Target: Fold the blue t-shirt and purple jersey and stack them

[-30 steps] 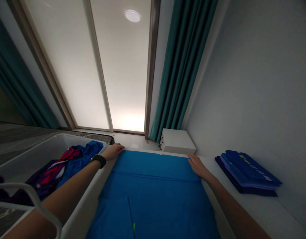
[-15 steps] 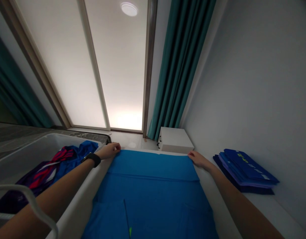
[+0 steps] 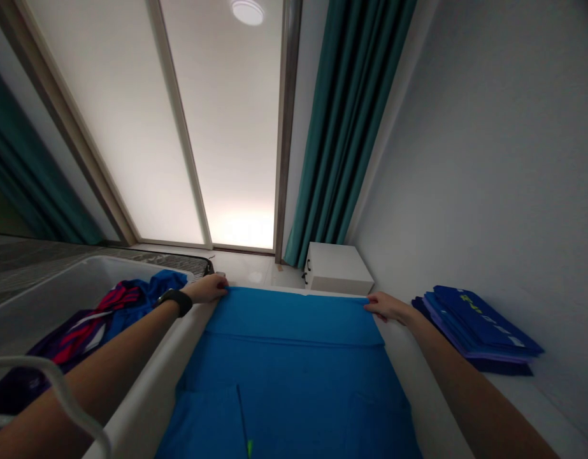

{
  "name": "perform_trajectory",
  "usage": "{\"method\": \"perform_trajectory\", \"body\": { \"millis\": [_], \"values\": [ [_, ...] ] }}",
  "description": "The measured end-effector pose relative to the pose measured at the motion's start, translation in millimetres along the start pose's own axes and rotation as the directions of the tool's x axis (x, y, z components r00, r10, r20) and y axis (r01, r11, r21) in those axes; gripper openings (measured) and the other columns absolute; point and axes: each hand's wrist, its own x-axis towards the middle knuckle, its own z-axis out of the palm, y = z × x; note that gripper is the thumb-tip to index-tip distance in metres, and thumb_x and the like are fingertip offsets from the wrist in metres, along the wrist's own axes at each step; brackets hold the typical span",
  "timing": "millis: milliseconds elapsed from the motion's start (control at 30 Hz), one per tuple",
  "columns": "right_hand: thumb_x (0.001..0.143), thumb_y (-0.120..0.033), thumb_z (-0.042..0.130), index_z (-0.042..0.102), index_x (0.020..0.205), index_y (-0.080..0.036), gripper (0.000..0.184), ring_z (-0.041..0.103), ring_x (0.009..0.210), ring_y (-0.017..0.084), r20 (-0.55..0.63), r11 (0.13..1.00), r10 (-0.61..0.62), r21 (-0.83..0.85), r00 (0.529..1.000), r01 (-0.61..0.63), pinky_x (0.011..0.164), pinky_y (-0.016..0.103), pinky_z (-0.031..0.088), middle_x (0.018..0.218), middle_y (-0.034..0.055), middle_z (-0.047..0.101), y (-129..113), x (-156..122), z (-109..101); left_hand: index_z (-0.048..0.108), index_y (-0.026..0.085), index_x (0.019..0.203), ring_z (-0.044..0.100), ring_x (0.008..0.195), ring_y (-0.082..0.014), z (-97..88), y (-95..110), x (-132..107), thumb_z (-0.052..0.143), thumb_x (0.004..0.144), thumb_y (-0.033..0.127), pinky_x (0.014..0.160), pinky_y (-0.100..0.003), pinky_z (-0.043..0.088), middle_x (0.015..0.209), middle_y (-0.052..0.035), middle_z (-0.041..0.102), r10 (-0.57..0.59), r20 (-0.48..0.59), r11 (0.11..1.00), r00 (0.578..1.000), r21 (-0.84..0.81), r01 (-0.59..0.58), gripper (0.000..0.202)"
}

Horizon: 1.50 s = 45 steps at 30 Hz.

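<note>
A blue folded cloth garment [image 3: 288,357] lies flat on a white surface, with a fold line across it and a small green mark near the bottom of the view. My left hand [image 3: 207,288] is at its far left corner, fingers gathered on the edge. My right hand [image 3: 387,307] is at the far right corner, fingertips on the edge. A black watch [image 3: 175,301] sits on my left wrist. The garment's near part runs out of view.
A white bin [image 3: 59,287] with dark, red and blue clothes [image 3: 116,312] stands to the left. A stack of folded blue garments [image 3: 480,328] lies on the white surface [image 3: 466,395] to the right. A white box [image 3: 338,269] stands beyond, below teal curtains [image 3: 351,127].
The view has tilted slightly, with the room shifting up in the picture. My right hand has moved a little outward along the garment's far edge, and my left hand has shifted slightly left.
</note>
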Motion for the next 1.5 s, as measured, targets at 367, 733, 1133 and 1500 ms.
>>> {"method": "perform_trajectory", "body": {
  "millis": [367,733,1133,1500],
  "values": [
    [0.087,-0.022,0.053,0.062,0.093,-0.014,0.012,0.045,0.041,0.007,-0.201,0.998,0.055,-0.006,0.978,-0.057,0.036,0.016,0.034,0.054,-0.0060,0.050,-5.0,23.0,3.6,0.069,0.019,0.095,0.067,0.083,-0.0239,9.6,-3.3,25.5,0.054,0.077,0.034,0.075,-0.030,0.049,0.086,-0.0071,0.071,-0.049,-0.219,0.996,0.975,0.060,0.064,0.028],
    [0.084,-0.024,0.058,0.065,0.088,-0.014,0.013,0.042,0.036,0.007,-0.315,0.998,0.055,0.020,0.948,-0.051,0.037,0.018,0.030,0.050,-0.0061,0.051,-7.7,29.0,8.1,0.069,0.018,0.091,0.067,0.075,-0.0216,12.9,-0.9,30.6,0.052,0.079,0.035,0.067,-0.027,0.049,0.079,-0.0053,0.070,-0.098,-0.296,0.995,0.950,0.000,0.102,0.027],
    [0.088,-0.029,0.051,0.056,0.108,-0.013,0.026,0.039,0.032,0.007,-0.324,0.989,0.067,0.145,0.944,-0.020,0.033,0.020,0.024,0.077,0.0074,0.075,-33.1,-11.6,-18.0,0.065,0.019,0.091,0.067,0.067,-0.0199,-22.2,16.1,1.4,0.052,0.080,0.039,0.061,-0.026,0.046,0.065,-0.0013,0.069,-0.031,-0.360,0.995,0.933,-0.101,-0.006,0.027],
    [0.090,-0.026,0.047,0.051,0.101,-0.015,0.016,0.064,0.048,0.012,-0.315,0.965,0.054,0.262,0.947,0.032,0.034,0.019,0.031,0.094,0.0136,0.074,-45.6,-75.4,-9.3,0.058,0.018,0.094,0.064,0.046,-0.0155,-24.7,25.2,-60.1,0.050,0.081,0.045,0.050,-0.026,0.050,0.078,-0.0035,0.073,0.002,-0.361,0.948,0.933,-0.296,-0.116,0.031]
  ]
}}
